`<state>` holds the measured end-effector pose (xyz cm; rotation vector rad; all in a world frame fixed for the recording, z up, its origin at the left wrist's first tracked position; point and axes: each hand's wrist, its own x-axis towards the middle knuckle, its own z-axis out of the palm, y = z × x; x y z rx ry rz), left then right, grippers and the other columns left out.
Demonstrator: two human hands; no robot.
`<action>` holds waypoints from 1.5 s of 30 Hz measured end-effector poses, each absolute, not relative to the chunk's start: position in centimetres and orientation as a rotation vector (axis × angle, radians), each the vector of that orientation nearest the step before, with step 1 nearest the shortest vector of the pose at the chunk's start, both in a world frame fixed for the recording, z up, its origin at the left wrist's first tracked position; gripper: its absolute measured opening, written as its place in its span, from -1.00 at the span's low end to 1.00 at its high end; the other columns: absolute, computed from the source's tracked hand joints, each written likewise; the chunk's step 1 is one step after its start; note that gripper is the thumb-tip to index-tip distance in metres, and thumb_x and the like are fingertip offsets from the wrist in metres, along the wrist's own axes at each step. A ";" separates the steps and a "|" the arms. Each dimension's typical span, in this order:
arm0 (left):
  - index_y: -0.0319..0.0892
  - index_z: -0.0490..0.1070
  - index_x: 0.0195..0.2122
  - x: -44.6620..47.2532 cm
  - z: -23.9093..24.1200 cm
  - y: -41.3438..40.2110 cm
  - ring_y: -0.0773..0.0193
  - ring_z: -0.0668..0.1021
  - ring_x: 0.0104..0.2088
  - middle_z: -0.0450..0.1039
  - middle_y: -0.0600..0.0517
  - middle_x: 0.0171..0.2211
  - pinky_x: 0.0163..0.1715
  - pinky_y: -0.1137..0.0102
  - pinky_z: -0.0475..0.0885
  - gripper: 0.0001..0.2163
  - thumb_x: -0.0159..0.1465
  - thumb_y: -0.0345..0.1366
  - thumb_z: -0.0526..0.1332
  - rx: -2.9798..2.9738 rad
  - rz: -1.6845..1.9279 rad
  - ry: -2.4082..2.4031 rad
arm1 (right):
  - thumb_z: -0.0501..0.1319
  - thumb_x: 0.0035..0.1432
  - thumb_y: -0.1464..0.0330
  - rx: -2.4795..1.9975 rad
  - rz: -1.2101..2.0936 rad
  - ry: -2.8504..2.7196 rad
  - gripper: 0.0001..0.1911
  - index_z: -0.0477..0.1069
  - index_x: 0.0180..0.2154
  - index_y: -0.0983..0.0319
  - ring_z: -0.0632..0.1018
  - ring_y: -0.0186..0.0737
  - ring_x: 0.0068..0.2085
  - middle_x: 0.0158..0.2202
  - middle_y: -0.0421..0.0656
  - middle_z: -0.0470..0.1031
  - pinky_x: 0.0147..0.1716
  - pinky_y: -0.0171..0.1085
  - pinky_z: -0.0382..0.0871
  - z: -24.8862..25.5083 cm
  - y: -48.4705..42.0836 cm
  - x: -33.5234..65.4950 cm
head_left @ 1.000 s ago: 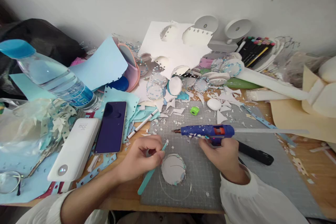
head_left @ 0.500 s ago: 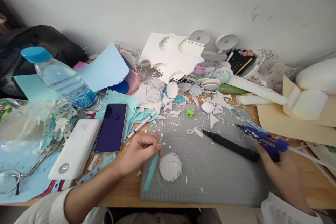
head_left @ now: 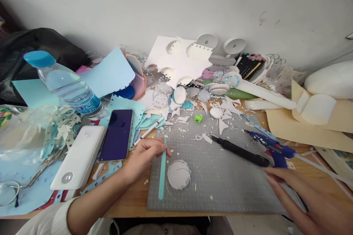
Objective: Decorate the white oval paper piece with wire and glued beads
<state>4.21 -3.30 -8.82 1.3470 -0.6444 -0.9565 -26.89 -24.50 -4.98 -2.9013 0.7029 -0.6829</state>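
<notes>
A narrow teal paper strip (head_left: 162,176) is pinched by its upper end in my left hand (head_left: 149,152), its lower end pointing toward the front of the grey cutting mat (head_left: 220,198). Just right of the strip lies a round white disc (head_left: 179,175) with small bits around its edge. My right hand (head_left: 300,191) is empty, fingers apart, over the mat's right side. Beyond it rests a blue hot glue gun (head_left: 271,145) with a white glue stick in its back. A black craft knife (head_left: 241,151) lies left of the gun.
Left stand a water bottle (head_left: 66,84), a white power bank (head_left: 78,158) and a phone (head_left: 116,134). Behind the mat are paper scraps (head_left: 182,119), a green sharpener (head_left: 198,118), decorated discs (head_left: 160,99) and markers (head_left: 249,66). Brown card (head_left: 286,126) lies at right.
My right hand has let go of the glue gun and drawn back toward the front. The paper strip has swung more upright in my left hand.
</notes>
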 end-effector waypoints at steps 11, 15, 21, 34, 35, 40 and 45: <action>-0.20 0.20 -0.72 3.9 -8.6 -3.9 0.37 0.14 -0.51 0.04 0.14 -0.61 -0.47 0.41 0.14 -0.61 0.11 -0.18 0.33 1.195 -0.995 -0.316 | 0.09 0.29 0.53 -2.954 -0.920 -0.867 -0.75 0.54 -0.25 0.24 0.59 -0.19 -0.27 -0.29 -0.12 0.62 -0.22 -0.22 0.58 -3.5 -17.4 -6.4; -0.21 0.20 -0.70 3.8 -8.8 -4.0 0.40 0.15 -0.52 0.04 0.14 -0.61 -0.50 0.44 0.15 -0.60 0.12 -0.16 0.33 1.175 -1.003 -0.314 | 0.06 0.29 0.55 -2.947 -1.005 -0.911 -0.70 0.52 -0.31 0.18 0.59 -0.21 -0.26 -0.30 -0.13 0.62 -0.20 -0.22 0.57 -4.1 -17.4 -6.3; -0.22 0.31 -0.66 3.9 -9.2 -3.9 0.35 0.29 -0.49 0.22 0.09 -0.59 -0.41 0.41 0.26 -0.59 0.31 -0.15 0.19 1.354 -0.909 -0.632 | 0.15 0.24 0.54 -2.666 -1.088 -0.665 -0.80 0.45 -0.18 0.17 0.61 -0.15 -0.20 -0.27 -0.09 0.61 -0.25 -0.17 0.60 -6.0 -19.0 -7.7; -0.25 0.29 0.09 4.2 -8.3 -3.2 -0.17 0.47 -0.03 0.43 -0.25 0.01 0.04 -0.04 0.33 -0.14 -0.14 0.19 0.42 1.750 -0.492 -2.016 | 0.28 0.18 0.45 -1.639 -1.037 0.399 -0.91 0.39 -0.30 0.17 0.58 -0.28 -0.26 -0.31 -0.18 0.50 -0.27 -0.27 0.55 -10.3 -22.3 -10.5; -0.25 0.30 0.07 4.1 -8.7 -3.2 -0.15 0.48 -0.05 0.45 -0.24 -0.01 0.01 -0.01 0.35 -0.21 -0.09 0.16 0.42 1.772 -0.449 -2.032 | 0.28 0.18 0.45 -1.632 -1.033 0.389 -0.91 0.39 -0.30 0.17 0.58 -0.27 -0.26 -0.32 -0.18 0.49 -0.28 -0.27 0.55 -10.1 -22.2 -10.5; -0.19 0.31 0.02 4.2 -9.5 -3.4 0.00 0.52 -0.10 0.50 -0.14 -0.07 -0.07 0.15 0.40 -0.51 0.13 -0.13 0.37 1.768 -0.343 -2.003 | 0.27 0.19 0.44 -1.617 -1.013 0.387 -0.93 0.40 -0.31 0.17 0.57 -0.25 -0.30 -0.34 -0.17 0.50 -0.32 -0.23 0.56 -9.3 -21.9 -10.8; -0.22 0.25 0.10 4.2 -8.8 -3.3 0.05 0.53 -0.06 0.52 -0.17 -0.06 -0.01 0.18 0.41 -0.51 0.18 -0.22 0.34 1.659 -0.211 -1.966 | 0.26 0.18 0.48 -1.581 -1.020 0.330 -0.90 0.42 -0.30 0.16 0.59 -0.22 -0.29 -0.35 -0.18 0.49 -0.32 -0.21 0.56 -8.9 -21.7 -11.0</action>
